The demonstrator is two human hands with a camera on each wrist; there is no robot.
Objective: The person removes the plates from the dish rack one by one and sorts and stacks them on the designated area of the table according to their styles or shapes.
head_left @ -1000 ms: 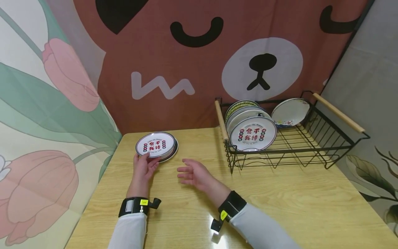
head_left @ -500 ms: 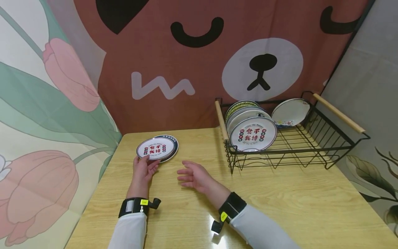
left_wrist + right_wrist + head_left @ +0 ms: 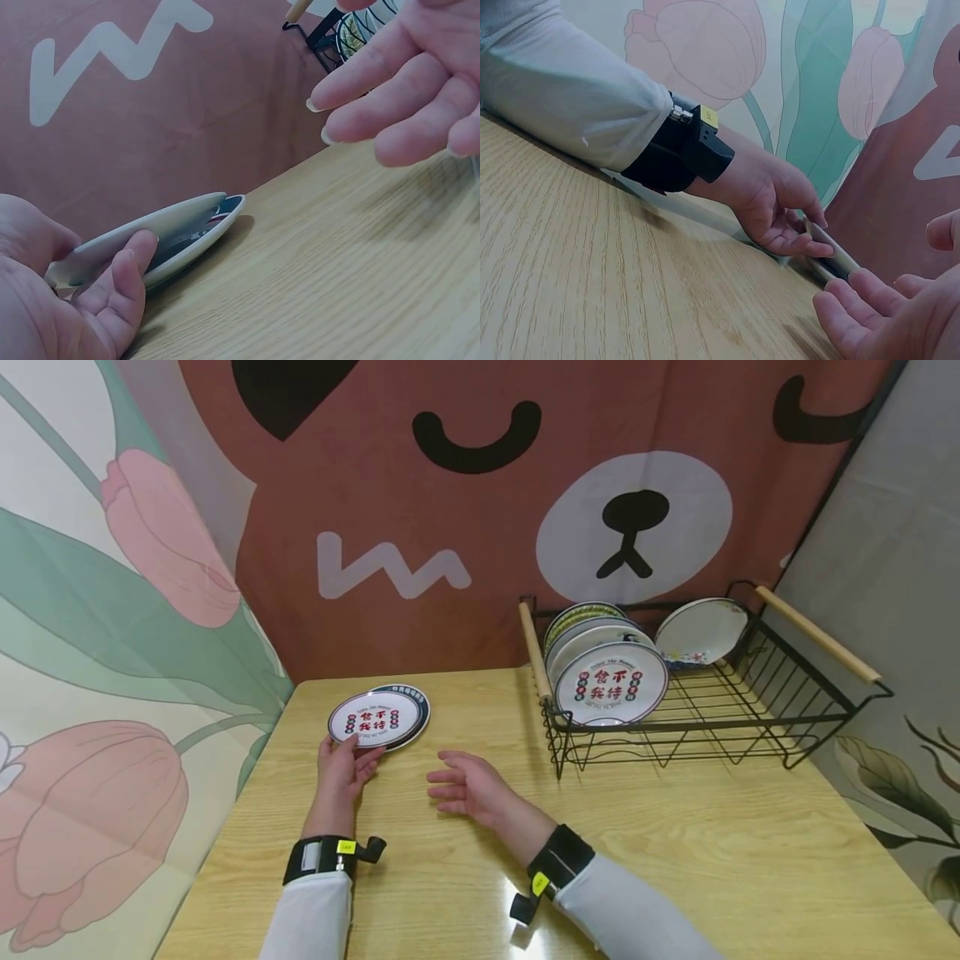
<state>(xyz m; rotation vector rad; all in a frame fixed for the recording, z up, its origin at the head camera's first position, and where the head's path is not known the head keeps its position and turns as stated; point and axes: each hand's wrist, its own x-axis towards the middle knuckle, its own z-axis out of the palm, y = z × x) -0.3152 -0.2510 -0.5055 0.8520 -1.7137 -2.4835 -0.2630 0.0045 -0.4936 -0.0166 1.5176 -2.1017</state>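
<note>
A white plate with red characters (image 3: 375,710) lies tilted over a dark-rimmed plate (image 3: 422,697) at the table's far left. My left hand (image 3: 341,768) pinches the upper plate at its near edge, thumb on top and fingers below. In the left wrist view, a gap shows between the upper plate (image 3: 127,232) and the lower plate (image 3: 225,217), wider toward the hand. To the right, my right hand (image 3: 472,785) hovers over the table with its fingers loosely extended, holding nothing.
On the right stands a black wire dish rack (image 3: 720,724) with wooden handles. Several plates lean at its left end, a red-lettered plate (image 3: 611,683) in front. A white bowl (image 3: 701,631) leans at its back right. A patterned curtain (image 3: 375,485) hangs behind the wooden table (image 3: 675,860).
The upper plate has come down slightly toward me in my left hand, uncovering more of the lower plate's dark rim. My right hand has barely moved.
</note>
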